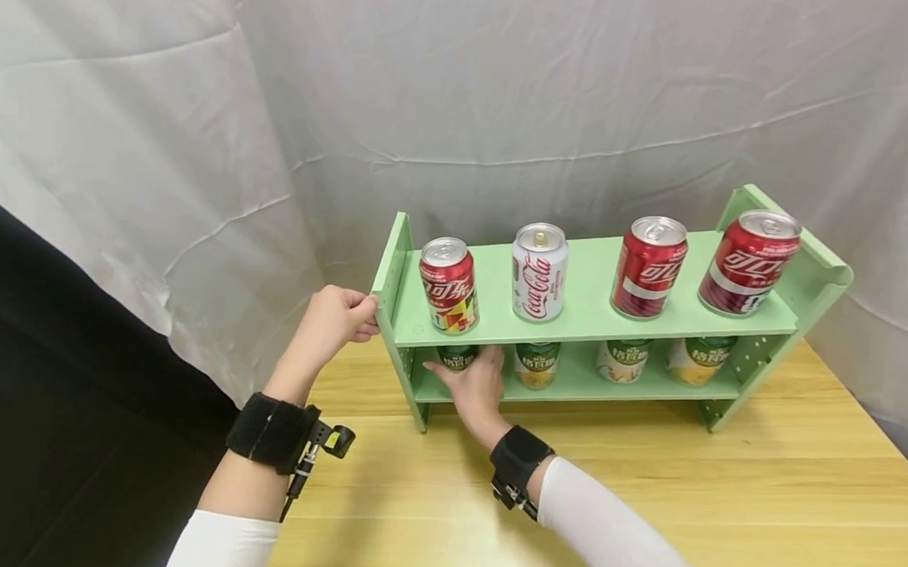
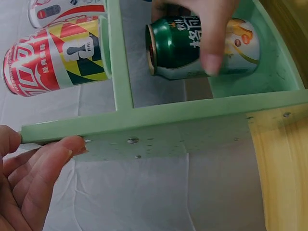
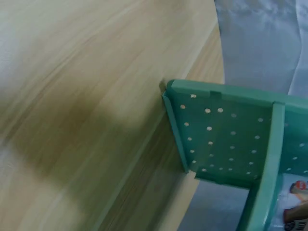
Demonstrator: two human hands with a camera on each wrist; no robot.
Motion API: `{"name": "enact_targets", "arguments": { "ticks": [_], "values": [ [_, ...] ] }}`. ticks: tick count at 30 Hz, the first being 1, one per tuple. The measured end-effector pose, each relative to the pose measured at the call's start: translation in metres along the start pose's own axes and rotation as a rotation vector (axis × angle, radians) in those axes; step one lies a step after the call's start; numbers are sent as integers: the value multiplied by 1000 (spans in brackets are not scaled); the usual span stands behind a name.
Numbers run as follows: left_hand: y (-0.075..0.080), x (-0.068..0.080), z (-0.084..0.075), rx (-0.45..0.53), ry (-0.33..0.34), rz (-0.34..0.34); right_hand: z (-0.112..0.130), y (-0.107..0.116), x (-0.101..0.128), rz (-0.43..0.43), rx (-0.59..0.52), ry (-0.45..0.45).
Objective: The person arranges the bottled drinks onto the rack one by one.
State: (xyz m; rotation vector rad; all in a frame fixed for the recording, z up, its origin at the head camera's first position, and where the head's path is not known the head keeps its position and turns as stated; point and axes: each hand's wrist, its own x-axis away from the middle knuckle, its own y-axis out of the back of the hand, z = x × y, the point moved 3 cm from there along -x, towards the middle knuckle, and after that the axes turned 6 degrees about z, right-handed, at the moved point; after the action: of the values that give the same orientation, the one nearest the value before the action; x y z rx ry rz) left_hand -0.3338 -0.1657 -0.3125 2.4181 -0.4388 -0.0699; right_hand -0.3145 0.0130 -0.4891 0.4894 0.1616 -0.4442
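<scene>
A green two-tier shelf rack [image 1: 595, 326] stands on the table. My left hand [image 1: 339, 314] pinches the upper front edge of its left side panel. In the lower tier, my right hand [image 1: 480, 386] grips the leftmost green-and-white drink can [image 1: 457, 356], with thumb and fingers on either side. The left wrist view shows that can [image 2: 175, 48] from the side, partly covered by the right thumb. Directly above it on the top tier stands a red Coca-Cola can [image 1: 450, 285] with a yellow, green and white pattern.
Along the top tier stand a white Coca-Cola can [image 1: 539, 274] and two red cans, one [image 1: 650, 265] left of the other [image 1: 751, 260]. More green-topped cans [image 1: 537, 364] line the lower tier. Behind hangs a pale grey cloth [image 1: 551, 95]; the wooden table [image 1: 642, 474] extends in front.
</scene>
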Motion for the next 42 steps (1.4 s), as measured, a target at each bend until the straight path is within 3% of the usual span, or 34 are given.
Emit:
{"name": "enact_targets", "arguments": {
  "ticks": [5,10,13,19,28,31,36,39,42],
  "values": [
    [-1,5,5,-20,5,-51,-3,11,15,103,-98,107],
    [-9,2,13,-67,6,-98,-13,21,28,172,-86,169],
    [-15,0,19,-46,6,-108,-17,25,32,190,-79,243],
    [-33,1,36,76,10,-124,-21,33,37,215,-46,408],
    [-70,21,60,-38,36,-113,-32,50,42,249,15,645],
    [-79,26,66,-13,67,-135,-34,57,39,234,72,709],
    [-96,39,72,10,90,-143,-36,73,38,227,180,748],
    [-106,47,73,-71,60,-144,-39,86,39,227,236,742],
    [-116,53,72,-191,-20,-164,-44,102,40,232,269,726]
  ]
}}
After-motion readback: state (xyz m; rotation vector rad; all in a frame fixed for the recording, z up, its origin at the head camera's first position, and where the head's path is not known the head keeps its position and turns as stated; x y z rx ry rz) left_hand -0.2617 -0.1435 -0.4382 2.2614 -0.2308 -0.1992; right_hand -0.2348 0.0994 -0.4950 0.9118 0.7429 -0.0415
